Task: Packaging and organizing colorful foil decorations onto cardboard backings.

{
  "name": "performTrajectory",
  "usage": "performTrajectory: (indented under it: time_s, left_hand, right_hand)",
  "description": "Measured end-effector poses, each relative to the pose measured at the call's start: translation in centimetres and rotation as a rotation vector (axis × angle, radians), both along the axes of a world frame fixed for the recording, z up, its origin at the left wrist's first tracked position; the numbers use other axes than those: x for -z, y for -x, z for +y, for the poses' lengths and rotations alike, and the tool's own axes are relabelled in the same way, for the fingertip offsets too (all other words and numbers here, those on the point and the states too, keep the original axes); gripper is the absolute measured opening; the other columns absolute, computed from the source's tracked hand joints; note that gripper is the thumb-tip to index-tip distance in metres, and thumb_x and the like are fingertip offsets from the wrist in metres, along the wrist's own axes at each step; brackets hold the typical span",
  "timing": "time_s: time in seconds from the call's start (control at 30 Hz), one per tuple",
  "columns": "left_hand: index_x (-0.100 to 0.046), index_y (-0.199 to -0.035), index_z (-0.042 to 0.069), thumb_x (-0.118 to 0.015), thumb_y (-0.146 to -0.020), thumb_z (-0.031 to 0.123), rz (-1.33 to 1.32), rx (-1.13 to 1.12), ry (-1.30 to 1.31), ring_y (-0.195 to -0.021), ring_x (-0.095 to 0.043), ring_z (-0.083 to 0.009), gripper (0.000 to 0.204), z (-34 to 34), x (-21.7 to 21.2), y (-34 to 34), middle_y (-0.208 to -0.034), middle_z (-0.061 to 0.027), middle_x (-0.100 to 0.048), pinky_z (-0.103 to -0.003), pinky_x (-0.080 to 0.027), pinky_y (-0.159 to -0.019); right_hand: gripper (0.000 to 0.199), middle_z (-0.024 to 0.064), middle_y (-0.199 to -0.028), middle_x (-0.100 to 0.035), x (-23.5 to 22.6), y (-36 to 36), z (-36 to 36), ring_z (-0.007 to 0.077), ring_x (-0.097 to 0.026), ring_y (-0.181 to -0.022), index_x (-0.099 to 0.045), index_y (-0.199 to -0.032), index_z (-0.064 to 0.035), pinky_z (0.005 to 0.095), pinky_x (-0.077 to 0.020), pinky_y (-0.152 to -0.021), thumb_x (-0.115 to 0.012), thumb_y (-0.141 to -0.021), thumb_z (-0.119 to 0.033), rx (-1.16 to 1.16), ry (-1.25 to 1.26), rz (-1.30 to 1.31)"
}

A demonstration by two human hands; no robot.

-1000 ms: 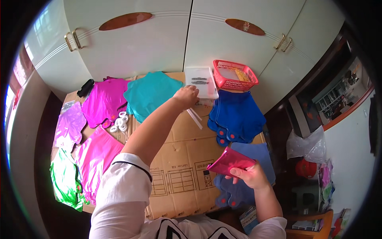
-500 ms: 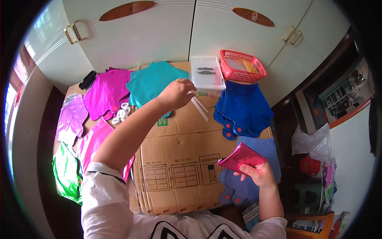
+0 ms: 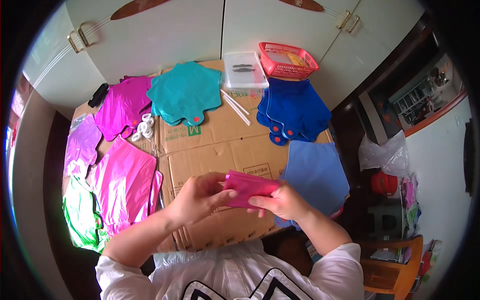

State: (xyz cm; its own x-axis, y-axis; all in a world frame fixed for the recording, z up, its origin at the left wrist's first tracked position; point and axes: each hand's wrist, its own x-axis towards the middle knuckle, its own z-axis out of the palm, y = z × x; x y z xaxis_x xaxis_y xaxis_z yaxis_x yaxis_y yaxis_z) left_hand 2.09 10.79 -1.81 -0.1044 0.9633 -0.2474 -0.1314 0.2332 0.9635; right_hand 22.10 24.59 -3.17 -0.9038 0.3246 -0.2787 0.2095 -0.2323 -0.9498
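Observation:
A shiny magenta folded pouch or piece of material point(image 3: 246, 189) is held up in front of me, above the cardboard. My right hand point(image 3: 287, 202) grips its right end, thumb on the front. At its left edge my left hand point(image 3: 197, 199) pinches it, thumb in front and some fingers hidden behind. Several thin white sticks point(image 3: 236, 107) lie on the cardboard sheet point(image 3: 200, 160), near a translucent plastic box point(image 3: 245, 77) with dark small pieces in it. Just beyond my right hand lies a pale blue shaped piece point(image 3: 317, 172).
Around the table lie dark blue point(image 3: 300, 107), teal point(image 3: 185, 92), purple point(image 3: 122, 107), lilac point(image 3: 82, 142), pink point(image 3: 125, 177) and green point(image 3: 80, 212) shaped pieces. White rings point(image 3: 145, 127) sit among them. A red basket point(image 3: 287, 67) stands at the back. A wooden chair point(image 3: 400, 265) is at right.
My left hand has let go of the white sticks, leaving them on the cardboard, and come back to the magenta piece. My right hand has moved left with that piece.

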Motion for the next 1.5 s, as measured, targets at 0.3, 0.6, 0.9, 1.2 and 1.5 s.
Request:
performTrajectory:
  time_s: [0.3,0.6,0.9,1.2,1.5]
  left_hand:
    - [-0.067,-0.108,-0.001,-0.065,-0.096,0.013,-0.167,-0.258,0.053,-0.075,-0.066,-0.0114,0.018,-7.8,1.9,-2.9,-0.09,-0.0071,-0.072,-0.025,-0.054,-0.068]
    - [-0.069,-0.106,-0.004,-0.068,-0.093,0.007,0.061,-0.221,-0.04,-0.072,-0.067,-0.0123,0.017,-8.6,1.4,-6.3,-0.087,-0.0078,-0.072,-0.026,-0.057,-0.063]
    - [-0.066,-0.111,-0.004,-0.066,-0.092,0.004,0.146,-0.489,-0.223,-0.074,-0.069,-0.0161,0.02,-10.7,5.2,-5.1,-0.095,-0.0121,-0.071,-0.029,-0.06,-0.061]
    - [-0.066,-0.11,-0.001,-0.066,-0.094,0.008,0.266,-0.548,-0.206,-0.07,-0.066,-0.0141,0.019,-12.1,9.5,-4.1,-0.095,-0.0088,-0.069,-0.027,-0.058,-0.062]
    - [-0.062,-0.111,0.0,-0.067,-0.094,0.012,0.219,-0.548,-0.245,-0.071,-0.065,-0.0132,0.021,-12.0,9.5,-3.8,-0.09,-0.0071,-0.068,-0.027,-0.056,-0.062]
  right_hand:
    - [0.021,0.0041,-0.081,-0.071,-1.3,1.8,-4.4,0.01,-0.062,-0.056,-0.068,-0.106,-0.0004,0.026,-0.0514,-0.054,-0.067,-0.091,-0.015,-0.127,-0.201,0.013]
    - [0.018,0.0121,-0.075,-0.068,-0.6,-2.2,-6.9,0.0192,-0.065,-0.061,-0.069,-0.101,-0.0036,0.0335,-0.0495,-0.058,-0.07,-0.09,-0.018,-0.05,-0.466,0.163]
    - [0.019,0.0119,-0.094,-0.073,-4.0,-18.6,5.2,0.0133,-0.067,-0.075,-0.065,-0.102,-0.002,0.0234,-0.0501,-0.065,-0.062,-0.095,-0.019,0.722,-0.52,0.032]
    - [0.034,0.0177,-0.094,-0.073,22.3,-40.8,12.1,0.0284,-0.07,-0.09,-0.072,-0.102,-0.0009,0.0381,-0.0526,-0.082,-0.076,-0.08,-0.027,1.059,-0.547,-0.899]
    - [0.034,0.0203,-0.118,-0.057,23.7,-31.4,-0.1,0.0396,-0.054,-0.113,-0.061,-0.111,-0.009,0.0466,-0.0445,-0.097,-0.069,-0.077,-0.008,1.442,-1.311,-0.797]
